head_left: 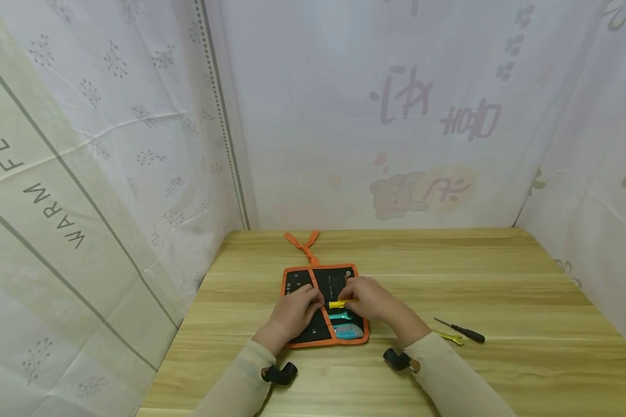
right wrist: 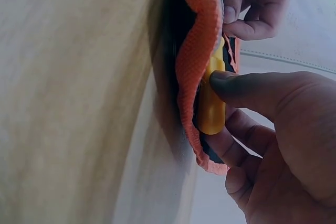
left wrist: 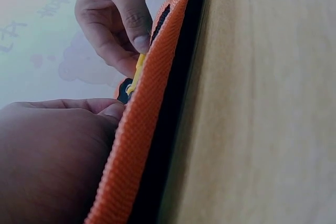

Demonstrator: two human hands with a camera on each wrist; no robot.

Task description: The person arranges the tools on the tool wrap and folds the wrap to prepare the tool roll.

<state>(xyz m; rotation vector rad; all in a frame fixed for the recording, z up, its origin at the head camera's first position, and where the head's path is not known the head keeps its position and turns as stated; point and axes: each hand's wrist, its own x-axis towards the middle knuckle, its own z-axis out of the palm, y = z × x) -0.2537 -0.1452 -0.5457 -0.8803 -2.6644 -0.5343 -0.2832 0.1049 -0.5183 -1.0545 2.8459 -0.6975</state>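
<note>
An orange-edged black tool pouch lies unfolded on the wooden table. My right hand pinches the yellow handle of a screwdriver between thumb and fingers, over the pouch's right half. The screwdriver points left toward the orange band across the pouch's middle; its tip is hidden. At that band my left hand pinches the pocket edge, thumb against forefinger, as the left wrist view shows. Nearer me, a teal wrench and a teal utility knife lie on the pouch, their left ends tucked under the band.
To the right of my right forearm lie a black-handled screwdriver and a yellow wrench, partly covered by the sleeve. Orange ties stretch from the pouch toward the table's far edge. Printed curtains hang behind and on both sides.
</note>
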